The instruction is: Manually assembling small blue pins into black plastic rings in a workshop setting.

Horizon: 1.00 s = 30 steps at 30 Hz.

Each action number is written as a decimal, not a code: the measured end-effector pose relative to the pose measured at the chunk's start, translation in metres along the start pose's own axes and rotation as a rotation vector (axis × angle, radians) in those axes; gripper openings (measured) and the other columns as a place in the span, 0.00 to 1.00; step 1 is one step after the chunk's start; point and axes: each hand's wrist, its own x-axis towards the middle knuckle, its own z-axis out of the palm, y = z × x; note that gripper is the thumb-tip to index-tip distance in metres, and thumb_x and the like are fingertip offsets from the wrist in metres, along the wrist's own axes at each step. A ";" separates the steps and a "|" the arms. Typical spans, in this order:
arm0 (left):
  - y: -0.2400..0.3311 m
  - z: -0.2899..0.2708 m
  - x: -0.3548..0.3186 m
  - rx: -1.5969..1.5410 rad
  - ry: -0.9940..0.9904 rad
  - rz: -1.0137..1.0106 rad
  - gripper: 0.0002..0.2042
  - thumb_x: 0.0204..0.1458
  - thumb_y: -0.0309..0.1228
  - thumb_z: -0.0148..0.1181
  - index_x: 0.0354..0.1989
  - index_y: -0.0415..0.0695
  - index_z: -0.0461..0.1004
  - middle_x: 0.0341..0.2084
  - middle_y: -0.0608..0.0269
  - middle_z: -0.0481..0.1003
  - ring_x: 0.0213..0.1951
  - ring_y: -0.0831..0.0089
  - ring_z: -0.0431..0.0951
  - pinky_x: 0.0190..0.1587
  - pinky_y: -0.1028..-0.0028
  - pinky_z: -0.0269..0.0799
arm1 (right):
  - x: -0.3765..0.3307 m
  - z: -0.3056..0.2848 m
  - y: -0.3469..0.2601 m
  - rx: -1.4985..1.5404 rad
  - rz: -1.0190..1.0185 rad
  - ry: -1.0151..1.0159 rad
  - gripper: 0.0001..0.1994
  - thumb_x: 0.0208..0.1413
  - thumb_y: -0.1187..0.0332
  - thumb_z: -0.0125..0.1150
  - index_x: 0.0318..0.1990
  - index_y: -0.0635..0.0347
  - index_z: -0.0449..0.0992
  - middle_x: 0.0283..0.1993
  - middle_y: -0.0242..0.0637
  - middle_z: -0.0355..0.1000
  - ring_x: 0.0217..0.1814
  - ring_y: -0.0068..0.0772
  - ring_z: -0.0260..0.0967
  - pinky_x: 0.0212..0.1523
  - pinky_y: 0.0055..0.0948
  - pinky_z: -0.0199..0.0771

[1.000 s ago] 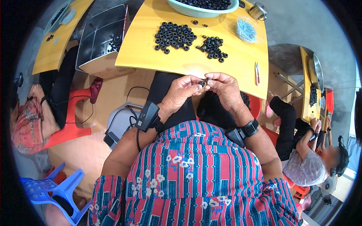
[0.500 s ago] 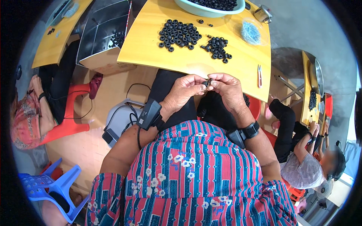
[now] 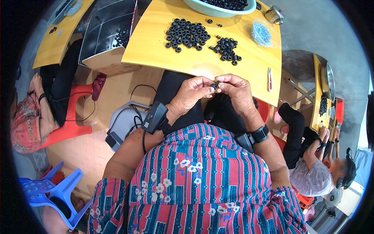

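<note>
Just off the near edge of the yellow table (image 3: 249, 76), both hands meet around a small black part (image 3: 214, 85). My left hand (image 3: 193, 93) pinches it between thumb and forefinger. From the other side, the thumb and forefinger of my right hand (image 3: 236, 90) close on it too; the fingertips hide much of its shape. On the table beyond lie a large pile of black ring-shaped parts (image 3: 187, 33) and, right of it, a smaller pile of black parts (image 3: 226, 50).
At the table's far side stand a pale green basin (image 3: 222, 11) of black parts, a clear tub (image 3: 261, 33) of small bluish pieces and a metal cup (image 3: 274, 15). Thread snips (image 3: 269, 79) lie at the right edge. An open box (image 3: 105, 37) stands left. Other people sit on both sides.
My fingers have shifted slightly around the small black part, and both hands stay together. The table and its contents appear a little further right in the view.
</note>
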 end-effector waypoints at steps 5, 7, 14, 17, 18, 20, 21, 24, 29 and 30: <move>0.001 0.001 -0.001 -0.008 0.004 -0.007 0.09 0.56 0.29 0.55 0.43 0.40 0.73 0.38 0.65 0.75 0.40 0.79 0.73 0.44 0.77 0.72 | -0.001 -0.001 0.000 -0.014 -0.013 -0.018 0.08 0.52 0.81 0.56 0.39 0.67 0.77 0.34 0.35 0.75 0.33 0.22 0.70 0.40 0.21 0.71; 0.001 0.001 -0.001 -0.009 0.001 -0.008 0.09 0.56 0.29 0.55 0.43 0.40 0.73 0.38 0.65 0.75 0.40 0.79 0.73 0.44 0.77 0.72 | 0.000 -0.002 0.000 -0.016 -0.017 -0.023 0.08 0.52 0.81 0.56 0.39 0.67 0.77 0.34 0.35 0.75 0.33 0.22 0.70 0.40 0.21 0.71; 0.001 0.001 0.000 -0.004 0.005 -0.007 0.09 0.56 0.29 0.56 0.43 0.40 0.73 0.37 0.65 0.74 0.40 0.79 0.73 0.44 0.77 0.72 | 0.000 -0.002 -0.001 -0.054 -0.010 -0.028 0.08 0.52 0.81 0.56 0.38 0.66 0.77 0.35 0.34 0.76 0.35 0.21 0.71 0.41 0.21 0.71; 0.000 0.001 0.000 -0.009 0.006 -0.004 0.09 0.56 0.29 0.56 0.42 0.40 0.73 0.37 0.66 0.74 0.39 0.79 0.73 0.44 0.77 0.72 | 0.001 -0.003 0.001 -0.084 -0.018 -0.020 0.08 0.51 0.81 0.56 0.38 0.65 0.77 0.35 0.33 0.76 0.37 0.21 0.71 0.43 0.21 0.71; 0.001 0.001 0.000 -0.010 0.007 -0.001 0.09 0.56 0.29 0.56 0.42 0.40 0.73 0.36 0.66 0.74 0.39 0.80 0.73 0.44 0.77 0.72 | 0.001 -0.003 0.001 -0.085 -0.017 -0.021 0.08 0.51 0.81 0.56 0.38 0.65 0.77 0.35 0.33 0.76 0.37 0.21 0.71 0.43 0.21 0.71; 0.001 0.002 0.000 -0.010 0.011 -0.004 0.09 0.55 0.29 0.56 0.42 0.40 0.73 0.36 0.67 0.74 0.38 0.80 0.73 0.44 0.77 0.72 | 0.001 -0.004 0.000 -0.085 -0.014 -0.034 0.08 0.51 0.81 0.56 0.38 0.65 0.78 0.36 0.33 0.76 0.38 0.21 0.71 0.44 0.21 0.71; 0.001 0.002 0.000 -0.009 0.014 -0.006 0.09 0.55 0.29 0.56 0.42 0.40 0.73 0.35 0.67 0.74 0.37 0.80 0.73 0.43 0.77 0.72 | 0.001 -0.004 0.000 -0.085 -0.013 -0.035 0.08 0.51 0.81 0.56 0.38 0.65 0.78 0.36 0.33 0.76 0.38 0.21 0.71 0.44 0.21 0.71; 0.001 0.003 -0.001 -0.011 0.016 -0.015 0.09 0.55 0.29 0.57 0.42 0.39 0.73 0.34 0.67 0.74 0.36 0.80 0.73 0.43 0.77 0.72 | 0.001 -0.004 0.000 -0.112 -0.057 -0.045 0.08 0.51 0.81 0.56 0.38 0.65 0.78 0.36 0.33 0.75 0.39 0.21 0.71 0.43 0.21 0.72; 0.000 0.003 0.000 -0.015 0.027 -0.018 0.10 0.55 0.28 0.56 0.43 0.39 0.73 0.34 0.66 0.74 0.36 0.80 0.74 0.43 0.78 0.72 | 0.000 -0.005 0.001 -0.116 -0.077 -0.078 0.08 0.51 0.81 0.55 0.38 0.65 0.78 0.36 0.33 0.75 0.37 0.21 0.71 0.42 0.20 0.71; 0.000 0.003 0.000 -0.026 0.028 -0.020 0.10 0.55 0.28 0.56 0.43 0.38 0.73 0.34 0.66 0.74 0.36 0.80 0.74 0.43 0.78 0.72 | 0.000 -0.005 0.003 -0.117 -0.077 -0.077 0.08 0.51 0.81 0.55 0.38 0.65 0.78 0.36 0.33 0.75 0.37 0.21 0.71 0.42 0.20 0.71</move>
